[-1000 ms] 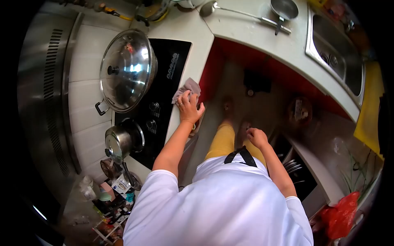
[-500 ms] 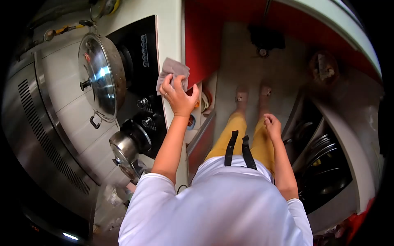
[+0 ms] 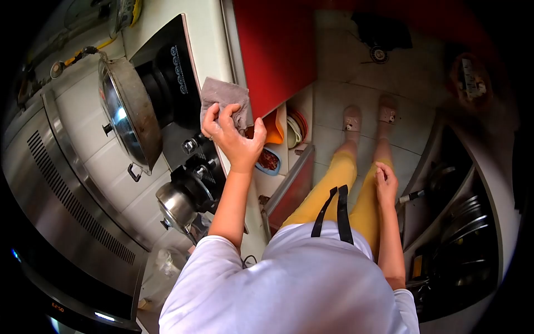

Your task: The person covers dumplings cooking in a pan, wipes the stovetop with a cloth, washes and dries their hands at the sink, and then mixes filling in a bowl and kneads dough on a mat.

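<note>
A folded greyish-pink cloth (image 3: pixel 225 99) lies at the front edge of the black stovetop (image 3: pixel 167 61). My left hand (image 3: pixel 236 136) presses its fingertips on the cloth's near part, with the thumb apart to the right. My right hand (image 3: pixel 385 181) hangs over my right thigh with its fingers curled together; whether anything is inside cannot be seen. Left of my left hand are the stove knobs (image 3: pixel 190 146). A wok with a glass lid (image 3: pixel 133 114) and a small steel pot (image 3: pixel 177 205) stand on the stove.
Below the counter, an open cupboard (image 3: pixel 300 106) holds an orange container (image 3: pixel 272 127), stacked bowls (image 3: pixel 296 125) and a blue-rimmed dish (image 3: pixel 269 161). A red door (image 3: pixel 275 50) is beside it. Racks of pans (image 3: pixel 467 222) stand at right; a basket (image 3: pixel 471 80) is on the floor.
The view has swung towards the floor and the open cupboard. My left hand stays on the cloth at the stove's edge. My right hand remains by my thigh.
</note>
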### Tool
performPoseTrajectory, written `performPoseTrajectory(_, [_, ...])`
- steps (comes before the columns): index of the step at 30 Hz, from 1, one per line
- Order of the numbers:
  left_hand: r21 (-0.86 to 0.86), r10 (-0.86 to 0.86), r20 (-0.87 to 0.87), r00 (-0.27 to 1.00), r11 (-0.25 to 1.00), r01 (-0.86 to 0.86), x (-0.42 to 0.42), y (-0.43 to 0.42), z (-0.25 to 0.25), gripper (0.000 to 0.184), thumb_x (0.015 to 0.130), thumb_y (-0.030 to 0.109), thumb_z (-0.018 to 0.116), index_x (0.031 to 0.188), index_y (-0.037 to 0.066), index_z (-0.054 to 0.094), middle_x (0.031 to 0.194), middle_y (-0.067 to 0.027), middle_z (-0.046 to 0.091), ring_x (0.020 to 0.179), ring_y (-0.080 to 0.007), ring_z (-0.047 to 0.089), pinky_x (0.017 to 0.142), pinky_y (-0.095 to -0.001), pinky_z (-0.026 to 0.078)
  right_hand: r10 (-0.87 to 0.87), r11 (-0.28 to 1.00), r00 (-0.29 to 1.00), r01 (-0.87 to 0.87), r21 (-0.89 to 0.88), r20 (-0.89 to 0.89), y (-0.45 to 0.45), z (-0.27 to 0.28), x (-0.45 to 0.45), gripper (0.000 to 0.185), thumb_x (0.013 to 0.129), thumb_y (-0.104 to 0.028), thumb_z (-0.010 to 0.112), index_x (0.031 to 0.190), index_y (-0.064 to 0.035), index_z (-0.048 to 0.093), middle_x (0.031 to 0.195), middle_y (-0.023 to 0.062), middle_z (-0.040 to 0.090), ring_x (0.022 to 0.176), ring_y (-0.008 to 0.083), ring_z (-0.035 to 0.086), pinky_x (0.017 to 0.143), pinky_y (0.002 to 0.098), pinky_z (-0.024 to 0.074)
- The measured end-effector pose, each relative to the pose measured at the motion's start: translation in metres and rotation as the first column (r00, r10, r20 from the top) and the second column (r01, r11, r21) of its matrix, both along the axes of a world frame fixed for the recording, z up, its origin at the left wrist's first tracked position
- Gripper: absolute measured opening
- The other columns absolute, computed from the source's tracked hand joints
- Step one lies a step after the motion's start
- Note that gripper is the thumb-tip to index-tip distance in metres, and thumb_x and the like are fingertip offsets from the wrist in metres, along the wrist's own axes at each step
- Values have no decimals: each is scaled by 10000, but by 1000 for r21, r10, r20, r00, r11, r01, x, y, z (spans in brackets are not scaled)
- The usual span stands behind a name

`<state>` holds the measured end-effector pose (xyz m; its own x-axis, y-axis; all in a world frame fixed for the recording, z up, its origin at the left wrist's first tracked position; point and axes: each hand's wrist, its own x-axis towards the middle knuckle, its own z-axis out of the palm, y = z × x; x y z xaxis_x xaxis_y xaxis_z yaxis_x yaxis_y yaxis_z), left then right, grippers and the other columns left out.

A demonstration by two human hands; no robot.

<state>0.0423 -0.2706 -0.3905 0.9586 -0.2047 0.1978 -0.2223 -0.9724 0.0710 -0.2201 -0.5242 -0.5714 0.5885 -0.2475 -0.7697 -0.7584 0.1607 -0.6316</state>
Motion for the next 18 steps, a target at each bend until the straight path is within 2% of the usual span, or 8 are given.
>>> performPoseTrajectory(5, [-36, -5, -28, 1000, 999, 4, -1, 3, -2, 475, 640, 198, 714, 1064, 68, 543, 1197, -175, 354, 1160, -324, 323, 1005, -437, 242, -66, 998, 996, 66, 10, 62, 5, -2, 20, 188, 913, -117, 556, 1045, -13, 638, 825, 15, 603, 735, 83, 537, 677, 217, 434])
performPoseTrajectory(9, [-26, 0, -42, 999, 1000, -1, -1, 4, -1, 473, 654, 211, 707, 1069, 59, 540, 1207, -172, 344, 1170, -315, 320, 1014, -434, 246, -19, 1000, 999, 18, 17, 36, 8, -4, 33, 192, 915, -119, 555, 1052, -11, 633, 857, 20, 610, 733, 83, 539, 674, 216, 433])
performPoseTrajectory(11, [-12, 4, -44, 999, 1000, -4, -2, 5, -2, 471, 661, 218, 705, 1072, 59, 540, 1212, -172, 339, 1176, -313, 317, 1019, -431, 247, -78, 995, 993, 72, 72, 87, 12, -9, 37, 198, 918, -128, 555, 1061, -13, 628, 887, 22, 610, 729, 85, 539, 673, 218, 434])
performPoseTrajectory(18, [-51, 15, -60, 998, 999, -18, -2, 7, -4, 471, 677, 233, 703, 1080, 56, 537, 1232, -179, 330, 1191, -308, 315, 1027, -420, 251, -74, 988, 995, 64, 139, 63, 16, -25, 39, 201, 922, -138, 555, 1062, -14, 627, 897, 26, 612, 737, 93, 550, 681, 226, 439])
